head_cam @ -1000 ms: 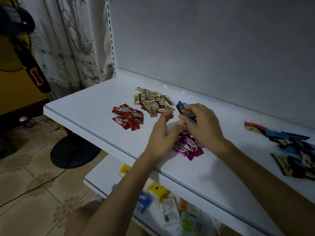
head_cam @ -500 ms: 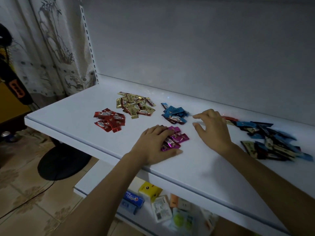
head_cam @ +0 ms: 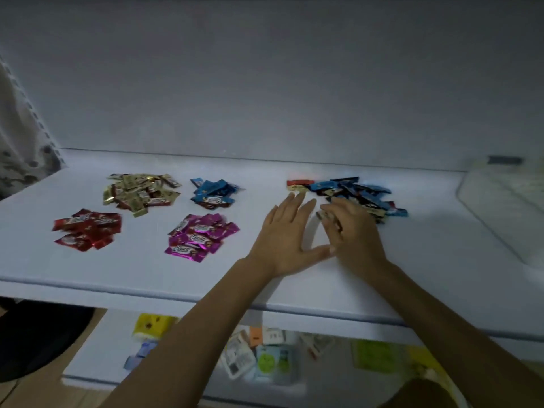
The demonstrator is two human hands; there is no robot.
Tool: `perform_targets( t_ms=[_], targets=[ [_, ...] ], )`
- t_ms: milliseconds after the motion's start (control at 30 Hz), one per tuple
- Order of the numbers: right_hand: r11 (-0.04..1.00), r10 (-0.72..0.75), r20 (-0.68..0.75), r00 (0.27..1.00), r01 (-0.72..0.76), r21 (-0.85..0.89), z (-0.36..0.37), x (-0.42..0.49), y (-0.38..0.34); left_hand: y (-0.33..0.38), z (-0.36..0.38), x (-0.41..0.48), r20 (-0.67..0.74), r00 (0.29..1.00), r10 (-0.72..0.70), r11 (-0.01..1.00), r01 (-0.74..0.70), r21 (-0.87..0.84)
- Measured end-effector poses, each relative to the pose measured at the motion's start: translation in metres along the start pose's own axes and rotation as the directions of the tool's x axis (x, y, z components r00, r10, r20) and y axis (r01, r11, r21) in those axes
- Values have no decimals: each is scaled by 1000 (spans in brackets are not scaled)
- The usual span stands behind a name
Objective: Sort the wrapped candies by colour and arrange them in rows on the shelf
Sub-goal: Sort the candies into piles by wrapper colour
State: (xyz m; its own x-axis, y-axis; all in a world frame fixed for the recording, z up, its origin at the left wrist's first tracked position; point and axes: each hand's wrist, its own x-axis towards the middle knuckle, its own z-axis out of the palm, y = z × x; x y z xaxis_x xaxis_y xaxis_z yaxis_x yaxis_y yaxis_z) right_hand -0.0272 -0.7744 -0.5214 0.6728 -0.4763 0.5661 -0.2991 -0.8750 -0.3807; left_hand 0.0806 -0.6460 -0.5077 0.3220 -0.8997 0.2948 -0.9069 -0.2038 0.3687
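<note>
Far left edge of the frame, a patterned curtain hangs beside the white shelf. On the shelf at the left sits the red pile of wrapped candies, and just behind it, nearer the back wall, the gold pile. Moving toward the centre, the pink pile lies at the front with the blue pile behind it. That makes four loose heaps, each set apart from the others, none laid out in rows.

Right of centre is the left hand, palm down over the bare shelf, its fingers straight and spread, gripping nothing, thumb stretched out toward the other hand. Right beside it the right hand sits at the near edge of the mixed pile, its fingers curled down onto a gold-looking wrapper. The blur makes it impossible to tell whether they actually pinch it. The mixed pile is mostly blue and dark wrappers, with one red candy at its upper left end.

At the far right a clear plastic bag lies on the shelf. Along the bottom of the frame, a lower shelf carries small boxes and packets.
</note>
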Motion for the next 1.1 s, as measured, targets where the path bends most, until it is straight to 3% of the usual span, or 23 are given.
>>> perform_targets(
  t_ms=[100,267,333,467,567,733,967,1100],
  targets=[
    [969,214,51,975,-206,-139,-22,-4,38,28,28,19,57,996,-64,997,65,-30],
    [904,413,191,891,-374,-208,-31,2,89,47,59,45,78,990,-118,992,121,-29],
    [914,391,220,894,-348,-210,-29,16,95,47,65,54,68,992,-109,994,111,-22],
    [984,178,226,958,-174,-37,-17,28,79,41,68,67,55,991,-125,990,122,66],
    [991,112,244,963,-126,44,-11,21,71,32,67,74,86,991,-103,994,99,55],
    [947,193,215,957,-239,213,-20,15,71,24,68,70,-189,975,-120,979,86,-183],
    [872,210,246,946,-295,391,-28,13,60,26,67,66,-145,985,-90,996,87,-28],
    [887,199,215,956,-269,374,-30,13,61,28,55,70,-151,986,-75,978,102,184]
  ],
)
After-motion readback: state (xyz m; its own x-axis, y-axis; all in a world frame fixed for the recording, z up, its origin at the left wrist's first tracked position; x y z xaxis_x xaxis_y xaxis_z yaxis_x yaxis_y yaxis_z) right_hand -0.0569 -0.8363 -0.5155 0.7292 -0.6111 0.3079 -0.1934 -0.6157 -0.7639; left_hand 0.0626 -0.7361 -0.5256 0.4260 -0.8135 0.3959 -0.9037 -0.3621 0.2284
